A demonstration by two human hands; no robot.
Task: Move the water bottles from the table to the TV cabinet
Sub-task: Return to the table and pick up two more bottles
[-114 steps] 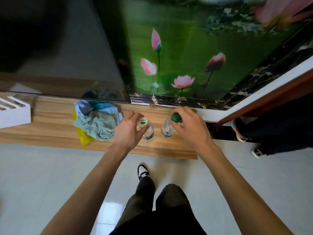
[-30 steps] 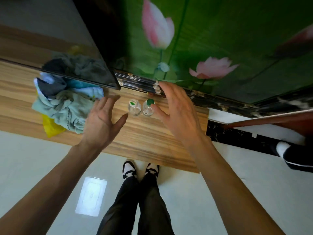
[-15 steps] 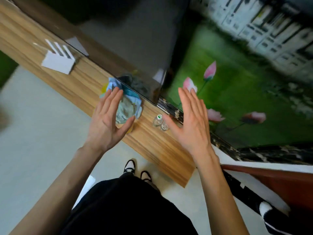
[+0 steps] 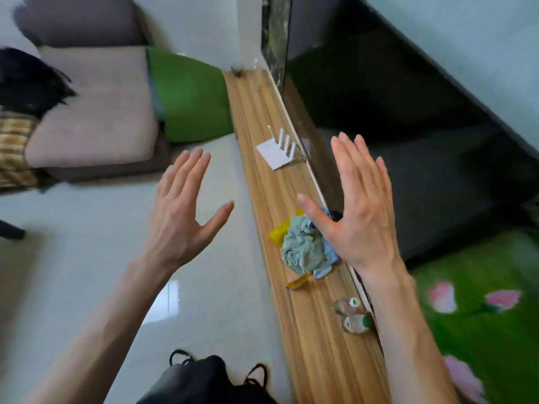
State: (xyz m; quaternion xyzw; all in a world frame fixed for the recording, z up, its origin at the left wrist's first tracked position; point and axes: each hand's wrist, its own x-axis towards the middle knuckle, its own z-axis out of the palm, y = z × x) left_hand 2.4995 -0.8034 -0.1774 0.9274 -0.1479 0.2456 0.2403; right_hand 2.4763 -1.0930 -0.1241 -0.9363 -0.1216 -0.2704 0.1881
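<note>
Two small clear water bottles with green caps stand side by side on the wooden TV cabinet [image 4: 315, 360], one bottle [image 4: 345, 305] just beyond the other bottle [image 4: 356, 323], both close to my right forearm. My left hand [image 4: 180, 208] is raised over the floor, palm flat, fingers spread, empty. My right hand [image 4: 358, 205] is raised above the cabinet, fingers apart, holding nothing. Both hands are well clear of the bottles.
A crumpled pile of cloths [image 4: 303, 246] with something yellow lies on the cabinet beyond the bottles. A white router [image 4: 277, 151] sits farther along. The dark TV screen [image 4: 423, 147] runs along the right. A sofa [image 4: 87, 112] with a green cushion stands at upper left across the tiled floor.
My view has swung left along the cabinet, so the bottles now sit lower right. Both hands have lifted farther from the bottles and stay open.
</note>
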